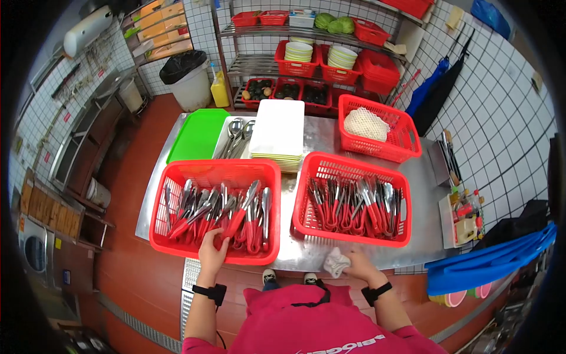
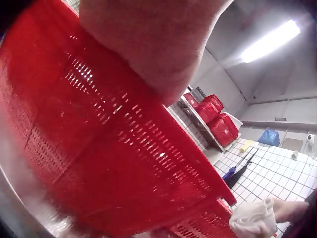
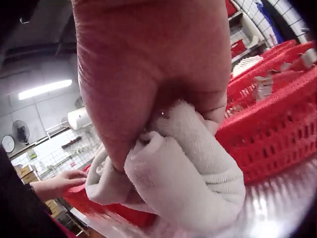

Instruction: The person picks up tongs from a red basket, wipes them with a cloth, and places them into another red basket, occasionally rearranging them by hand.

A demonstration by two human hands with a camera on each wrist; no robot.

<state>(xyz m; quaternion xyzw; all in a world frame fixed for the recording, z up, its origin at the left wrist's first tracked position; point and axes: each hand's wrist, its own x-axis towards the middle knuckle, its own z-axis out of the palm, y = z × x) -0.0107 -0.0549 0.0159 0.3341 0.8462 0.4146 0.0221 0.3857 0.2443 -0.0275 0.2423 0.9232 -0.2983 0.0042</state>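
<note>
My left hand [image 1: 212,253] reaches over the near rim of the left red basket [image 1: 215,162]. Its thumb and forefinger pinch the red handle of a pair of tongs [image 1: 237,219], which slants over other red-handled tongs in that basket. In the left wrist view the fingers are hidden behind the basket wall [image 2: 119,163]. My right hand [image 1: 361,265] grips a crumpled white cloth [image 3: 183,173] near the table's front edge. Just beyond it stands the right red basket [image 1: 354,162], which also holds many red-handled metal tongs [image 1: 336,203].
Behind the baskets on the steel table [image 1: 424,218] are a green tray [image 1: 197,133], large spoons [image 1: 234,133], stacked white trays [image 1: 277,127] and a red basket [image 1: 377,147] with a netted white item. A condiment rack [image 1: 451,227] hangs off the right edge.
</note>
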